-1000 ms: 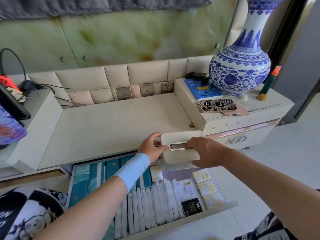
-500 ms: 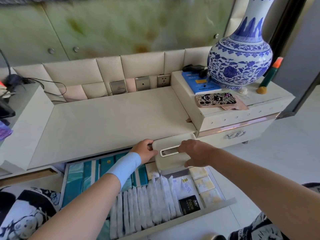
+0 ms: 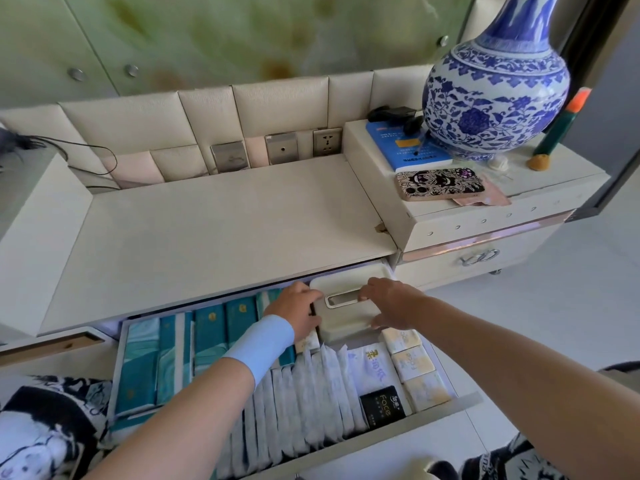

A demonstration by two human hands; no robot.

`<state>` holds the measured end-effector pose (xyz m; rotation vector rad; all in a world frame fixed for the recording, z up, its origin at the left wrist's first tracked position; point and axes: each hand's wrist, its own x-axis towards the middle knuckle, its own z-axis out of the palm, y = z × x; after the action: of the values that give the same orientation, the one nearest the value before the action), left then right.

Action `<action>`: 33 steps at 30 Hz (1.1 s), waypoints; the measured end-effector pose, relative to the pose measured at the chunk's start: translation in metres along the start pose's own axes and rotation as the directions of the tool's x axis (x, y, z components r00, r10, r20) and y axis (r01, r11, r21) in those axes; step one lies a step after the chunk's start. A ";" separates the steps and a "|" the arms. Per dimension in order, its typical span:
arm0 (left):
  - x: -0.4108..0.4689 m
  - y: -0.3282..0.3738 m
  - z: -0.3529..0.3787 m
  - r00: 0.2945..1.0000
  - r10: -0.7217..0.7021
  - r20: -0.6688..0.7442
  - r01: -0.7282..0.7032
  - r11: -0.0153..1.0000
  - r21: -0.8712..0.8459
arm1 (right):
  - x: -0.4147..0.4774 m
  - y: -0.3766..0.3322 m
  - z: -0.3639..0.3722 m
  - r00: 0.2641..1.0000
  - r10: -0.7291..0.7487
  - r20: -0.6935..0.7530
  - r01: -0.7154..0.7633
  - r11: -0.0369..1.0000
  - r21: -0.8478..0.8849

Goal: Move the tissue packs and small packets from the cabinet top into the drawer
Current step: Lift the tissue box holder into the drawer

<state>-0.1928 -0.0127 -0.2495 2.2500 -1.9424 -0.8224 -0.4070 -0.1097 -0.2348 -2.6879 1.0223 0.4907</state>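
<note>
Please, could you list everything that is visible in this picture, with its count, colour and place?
tissue box: one, white, back right of the open drawer
teal packs: several, teal, drawer left
slim packets: one long row, white, drawer middle
small packs: three, pale yellow, drawer right
black packet: one, black, drawer front
vase: one, blue and white, raised top at right
book: one, blue, beside the vase
phone: one, patterned case, in front of the book
left hand: one, light-blue wristband, holds the box's left side
right hand: one, bare, holds the box's right side
</note>
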 end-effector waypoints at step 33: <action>-0.153 -0.008 -0.001 0.979 0.035 0.201 -0.104 0.933 0.346 | -0.073 -0.124 -0.013 0.974 -0.161 0.160 0.210 0.907 -0.365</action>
<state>-0.1948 0.1316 -0.1976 2.3426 -2.4191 -0.7558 -0.3713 0.0208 -0.1836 -2.9997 0.6816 0.8892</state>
